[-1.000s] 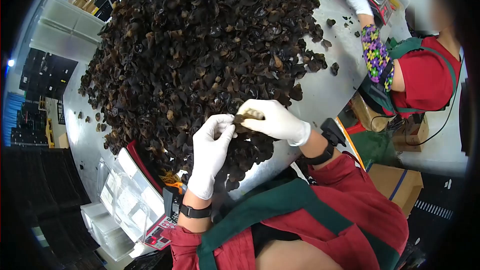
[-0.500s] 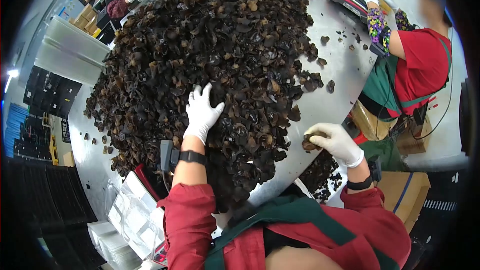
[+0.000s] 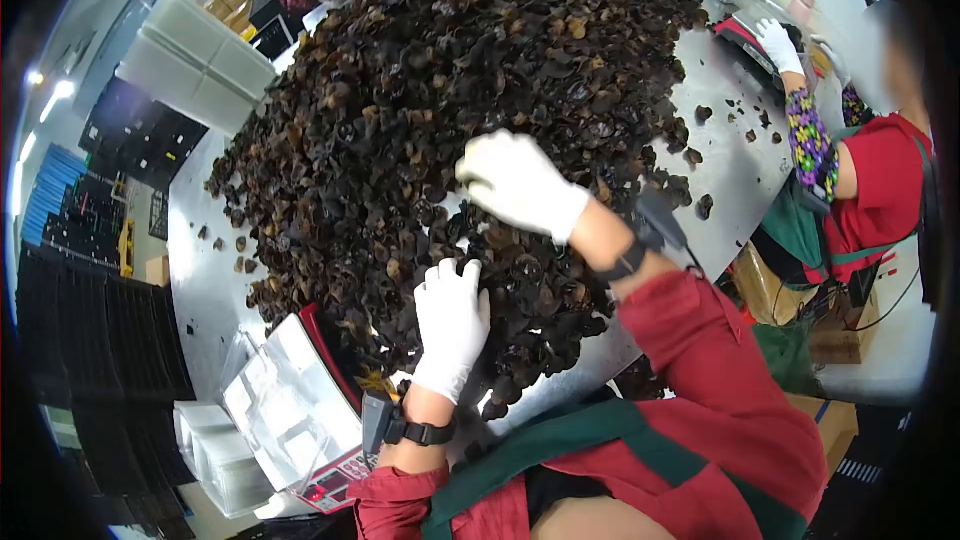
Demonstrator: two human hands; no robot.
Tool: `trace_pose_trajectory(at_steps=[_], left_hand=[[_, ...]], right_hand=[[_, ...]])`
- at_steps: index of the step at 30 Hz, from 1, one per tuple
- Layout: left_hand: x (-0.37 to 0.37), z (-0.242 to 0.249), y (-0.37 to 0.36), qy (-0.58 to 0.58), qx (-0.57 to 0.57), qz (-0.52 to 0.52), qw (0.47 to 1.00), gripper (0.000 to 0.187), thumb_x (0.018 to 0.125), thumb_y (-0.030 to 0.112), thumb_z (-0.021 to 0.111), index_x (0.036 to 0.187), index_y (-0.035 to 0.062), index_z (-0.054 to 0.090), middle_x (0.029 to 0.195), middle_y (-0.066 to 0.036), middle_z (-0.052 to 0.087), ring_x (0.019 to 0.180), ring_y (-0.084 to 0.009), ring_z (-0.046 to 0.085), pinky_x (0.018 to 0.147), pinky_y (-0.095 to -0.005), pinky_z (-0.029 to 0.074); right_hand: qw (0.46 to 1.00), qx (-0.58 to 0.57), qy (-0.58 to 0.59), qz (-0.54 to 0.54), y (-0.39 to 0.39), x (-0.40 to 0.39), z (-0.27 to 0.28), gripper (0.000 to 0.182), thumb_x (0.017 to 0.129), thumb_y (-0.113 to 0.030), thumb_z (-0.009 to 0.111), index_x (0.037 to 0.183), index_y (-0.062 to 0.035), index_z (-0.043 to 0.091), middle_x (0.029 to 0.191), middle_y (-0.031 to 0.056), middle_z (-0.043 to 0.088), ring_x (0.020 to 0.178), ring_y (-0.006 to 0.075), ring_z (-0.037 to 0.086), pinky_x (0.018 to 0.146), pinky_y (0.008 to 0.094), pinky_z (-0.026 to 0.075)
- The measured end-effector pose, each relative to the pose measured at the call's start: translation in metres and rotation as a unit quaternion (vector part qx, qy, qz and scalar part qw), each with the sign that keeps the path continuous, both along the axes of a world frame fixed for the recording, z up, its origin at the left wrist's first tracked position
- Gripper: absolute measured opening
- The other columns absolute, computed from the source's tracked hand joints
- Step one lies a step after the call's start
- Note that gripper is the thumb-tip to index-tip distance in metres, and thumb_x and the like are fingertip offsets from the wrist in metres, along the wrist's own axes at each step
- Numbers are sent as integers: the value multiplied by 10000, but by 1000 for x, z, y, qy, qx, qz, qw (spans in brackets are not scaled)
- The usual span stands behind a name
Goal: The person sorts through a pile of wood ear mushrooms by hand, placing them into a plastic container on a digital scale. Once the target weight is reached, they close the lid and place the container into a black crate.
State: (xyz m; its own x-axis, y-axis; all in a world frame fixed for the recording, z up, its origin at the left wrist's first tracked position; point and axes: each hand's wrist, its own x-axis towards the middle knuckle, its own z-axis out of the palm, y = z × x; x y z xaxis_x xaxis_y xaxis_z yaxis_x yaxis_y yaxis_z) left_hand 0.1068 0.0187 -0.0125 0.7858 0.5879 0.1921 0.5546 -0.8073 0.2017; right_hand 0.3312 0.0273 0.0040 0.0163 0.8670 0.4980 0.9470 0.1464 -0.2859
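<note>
A big heap of dark wood ear mushrooms (image 3: pixel 400 110) covers much of the metal table. My left hand (image 3: pixel 450 325), in a white glove, rests on the near part of the heap, its thumb apart from the other fingers and nothing seen in its grip. Farther up and to the right, my gloved right hand (image 3: pixel 520 180) is over the heap, blurred by motion. Its fingers bend down toward the mushrooms, and whether it holds a piece is hidden.
At the near left is a scale (image 3: pixel 300 410) with clear plastic on top, beside stacked clear trays (image 3: pixel 215 460). Tall stacked plastic containers (image 3: pixel 195 65) stand at the back left. A co-worker in red (image 3: pixel 880 190) works at another scale (image 3: pixel 755 50) on the right; another person's gloved hands are at the back.
My right hand has swung from the table's right edge to over the heap; the mushroom piece it held is out of sight. My left hand has drawn back toward me. The view has shifted.
</note>
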Motion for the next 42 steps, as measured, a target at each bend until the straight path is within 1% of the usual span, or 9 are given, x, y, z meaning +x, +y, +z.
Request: trace_pose_trajectory(at_steps=[2, 5, 7, 13, 17, 25, 30, 35, 42], left_hand=[[-2, 1, -8, 7, -3, 5, 1000, 422, 783, 148, 730, 1186, 95, 615, 1087, -132, 573, 1046, -326, 546, 853, -448, 437], [-12, 0, -17, -18, 0, -10, 1000, 437, 787, 139, 726, 1207, 89, 616, 1137, -156, 574, 1097, -334, 538, 905, -453, 426], [-17, 1, -19, -14, -20, -9, 1000, 471, 792, 129, 717, 1249, 86, 608, 1185, -181, 571, 1153, -348, 527, 963, -458, 412], [-34, 0, -31, -8, -8, -15, 1000, 540, 802, 127, 702, 1327, 90, 581, 1292, -215, 546, 1251, -385, 487, 1084, -502, 346], [-42, -6, -47, 19, -23, -22, 999, 559, 799, 129, 703, 1343, 102, 580, 1377, -208, 517, 1341, -392, 430, 1150, -550, 278], [-53, -7, -51, 18, -52, -24, 998, 514, 801, 131, 704, 1304, 87, 605, 1423, -181, 501, 1378, -400, 400, 1159, -572, 259], [-55, -5, -53, 13, -60, -22, 998, 474, 810, 140, 701, 1271, 64, 618, 1416, -183, 509, 1379, -396, 402, 1161, -571, 257], [-57, -8, -54, 16, -54, -21, 998, 454, 824, 151, 689, 1261, 51, 620, 1398, -177, 529, 1377, -391, 406, 1167, -566, 248], [-48, -10, -46, -101, -54, 0, 993, 342, 799, -18, 600, 1136, 32, 571, 1199, -130, 630, 1235, -318, 556, 1103, -510, 342]], right_hand=[[985, 2, -125, -120, 25, 27, -10, 446, 819, -263, 691, 1246, -153, 621, 1358, 118, 548, 1236, 322, 513, 929, 487, 472], [961, -119, -154, -196, 31, 36, -43, 631, 797, -351, 762, 1382, -246, 550, 1539, 131, 401, 1263, 310, 489, 985, 534, 455], [963, -190, -63, -181, 20, 21, -37, 690, 764, -310, 792, 1399, -256, 527, 1502, 150, 422, 1264, 344, 485, 943, 511, 502], [971, -203, -43, -115, -46, 3, -52, 425, 853, -371, 680, 1203, -129, 661, 1414, 102, 514, 1151, 322, 537, 860, 438, 529], [990, -120, -52, -57, -82, -17, -50, 396, 878, -359, 660, 1228, -172, 645, 1391, 68, 529, 1189, 289, 520, 900, 462, 478], [976, -210, 52, 3, -104, -42, -7, 407, 854, -223, 693, 1251, -142, 654, 1429, 110, 522, 1204, 328, 547, 925, 416, 521], [985, -158, 60, 38, -69, -48, 11, 328, 885, -221, 660, 1198, -124, 665, 1277, 91, 618, 1027, 259, 633, 851, 374, 561], [971, -233, -24, 52, 17, -53, -7, 338, 905, -274, 632, 1202, -113, 651, 1139, 95, 632, 1066, 272, 626, 877, 403, 559], [949, -290, -113, 51, 68, -100, -53, 551, 936, -392, 583, 1428, -157, 504, 1313, 113, 597, 1181, 325, 579, 944, 467, 521]])
